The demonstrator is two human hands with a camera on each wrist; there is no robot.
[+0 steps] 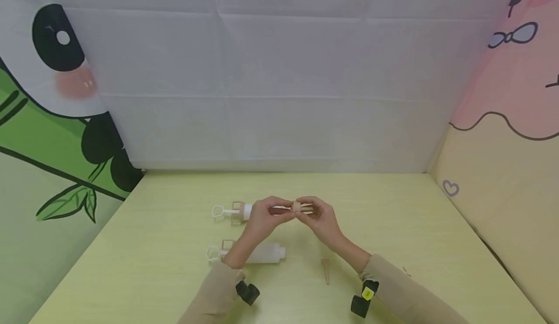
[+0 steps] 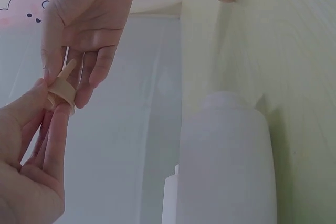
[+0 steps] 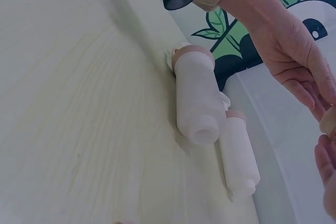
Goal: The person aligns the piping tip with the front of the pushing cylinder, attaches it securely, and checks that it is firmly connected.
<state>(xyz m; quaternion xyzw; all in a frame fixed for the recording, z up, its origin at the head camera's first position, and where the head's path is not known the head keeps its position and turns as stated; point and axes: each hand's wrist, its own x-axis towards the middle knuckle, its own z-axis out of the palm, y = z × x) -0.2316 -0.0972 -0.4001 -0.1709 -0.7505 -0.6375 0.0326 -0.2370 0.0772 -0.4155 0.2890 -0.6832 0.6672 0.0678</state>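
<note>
Nozzle cap (image 1: 298,206), a small tan collar with a pointed tip, is sitting in the air above the middle of the table (image 1: 393,227), right between the two hands. I am seeing the left hand (image 1: 264,216) pinching it from the 9 o'clock side, thumb and fingertips curled onto its rim, while the right hand (image 1: 320,217) is closing on it from 3 o'clock, its fingers curled around the tip end. In the left wrist view the cap (image 2: 62,88) is showing its tip pointing up toward the right hand's fingers (image 2: 100,66), so I am reading its long axis as running across, hand to hand, roughly 9 to 3. Both hands are touching it; neither looks nearer than the other.

Lying on the table at 7 o'clock from the hands is a white syringe-like bottle (image 1: 262,253), and a second one (image 1: 238,212) is lying at 9 o'clock, partly hidden behind the left hand. A loose tan nozzle tip (image 1: 325,269) is resting at 5 o'clock, near the right forearm
</note>
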